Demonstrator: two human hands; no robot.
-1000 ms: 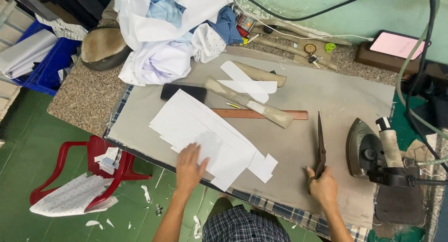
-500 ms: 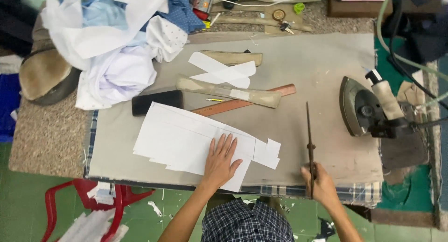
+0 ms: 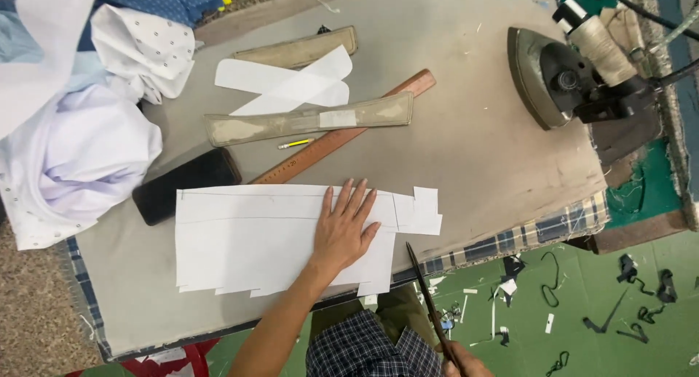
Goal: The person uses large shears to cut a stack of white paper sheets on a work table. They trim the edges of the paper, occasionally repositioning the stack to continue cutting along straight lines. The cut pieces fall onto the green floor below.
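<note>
Cutting is about to start — left hand (image 3: 348,233) spread flat on the white paper stack (image 3: 255,242), right hand (image 3: 466,362) gripping scissors (image 3: 429,304) that need aligning with its edge.

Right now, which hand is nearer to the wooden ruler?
Left. The left hand lies flat on the white sheets, just below the wooden ruler. The right hand grips the scissors off the table edge, farther away.

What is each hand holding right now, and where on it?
The right hand grips long dark metal scissors at the handle end. The left hand holds nothing; it lies flat on the white stacked paper pieces.
</note>
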